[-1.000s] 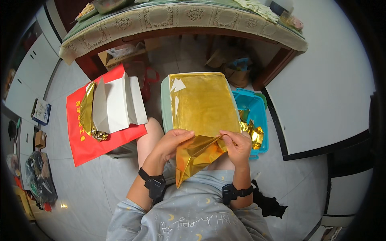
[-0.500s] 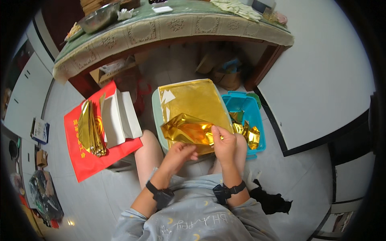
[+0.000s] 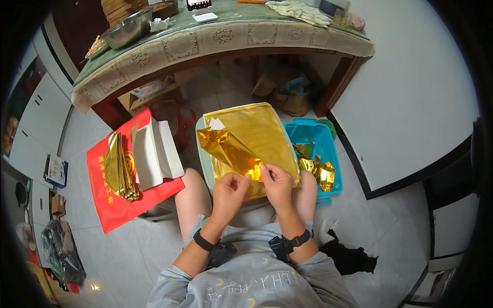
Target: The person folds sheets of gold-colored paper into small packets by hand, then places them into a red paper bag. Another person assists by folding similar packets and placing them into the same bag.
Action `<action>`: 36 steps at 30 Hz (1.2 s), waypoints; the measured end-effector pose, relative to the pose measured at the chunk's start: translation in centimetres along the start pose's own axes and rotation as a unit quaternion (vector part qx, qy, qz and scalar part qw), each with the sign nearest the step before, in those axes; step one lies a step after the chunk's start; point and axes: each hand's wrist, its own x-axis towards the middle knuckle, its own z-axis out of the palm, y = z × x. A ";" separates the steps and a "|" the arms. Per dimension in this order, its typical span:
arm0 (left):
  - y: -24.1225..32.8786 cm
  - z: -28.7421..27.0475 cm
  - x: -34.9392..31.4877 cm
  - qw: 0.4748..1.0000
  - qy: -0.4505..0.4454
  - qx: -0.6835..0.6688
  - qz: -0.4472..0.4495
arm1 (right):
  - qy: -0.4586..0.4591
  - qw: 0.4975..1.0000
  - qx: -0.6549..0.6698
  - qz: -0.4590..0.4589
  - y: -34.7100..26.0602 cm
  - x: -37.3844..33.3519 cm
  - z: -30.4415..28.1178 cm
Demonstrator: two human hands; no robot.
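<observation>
A shiny gold foil paper piece [image 3: 231,151], folded into a hollow shape, is held over a flat stack of gold foil sheets [image 3: 257,123]. My right hand [image 3: 277,185] pinches its near right end between thumb and fingers. Close beside it, my left hand [image 3: 230,194] has its thumb and fingers pressed together at the near edge of the foil. Whether the left fingertips grip the foil or only touch it is hard to see. Beneath the stack is a pale green stool top [image 3: 203,156]. Several folded gold pieces [image 3: 326,176] lie in a blue plastic basket [image 3: 336,159] to the right.
On the left, a red bag [image 3: 102,205] bears a bundle of folded gold strips [image 3: 119,169] and an open white box [image 3: 154,159]. A table with a lace-edged cloth [image 3: 221,38] stands ahead. A black and white cat [image 3: 349,256] lies on the floor at right.
The foil piece has tilted, its far end swinging up and left. My left hand has moved up and right toward the right hand, its fingers now closed near the foil's near end.
</observation>
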 end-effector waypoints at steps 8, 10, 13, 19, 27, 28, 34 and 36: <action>-1.6 -0.3 0.9 0.990 0.018 0.104 0.090 | 0.007 0.999 0.047 -0.016 0.5 -0.5 0.4; -1.8 -1.1 1.0 0.979 0.002 0.160 0.127 | -0.009 0.999 0.027 -0.021 0.2 -0.4 0.1; -1.7 -1.9 1.0 0.987 -0.002 0.126 0.096 | -0.043 0.998 -0.021 -0.033 -0.4 0.2 -1.2; 0.5 -2.8 0.8 0.995 -0.032 -0.076 -0.050 | -0.039 0.986 0.140 0.079 1.2 -0.5 -0.9; 0.1 -3.9 1.1 0.998 -0.036 -0.040 -0.024 | -0.160 0.971 0.104 0.144 1.2 -0.2 -1.9; 0.1 -4.1 1.2 0.999 -0.035 -0.015 -0.008 | -0.173 0.966 0.110 0.157 1.2 0.3 -2.2; 1.4 -4.3 0.6 0.988 -0.043 0.131 0.070 | -0.017 0.977 -0.071 -0.202 -4.2 4.3 -3.5; 1.2 -4.2 0.5 0.982 -0.058 0.160 0.082 | -0.011 0.957 -0.104 -0.270 -6.7 5.3 -3.5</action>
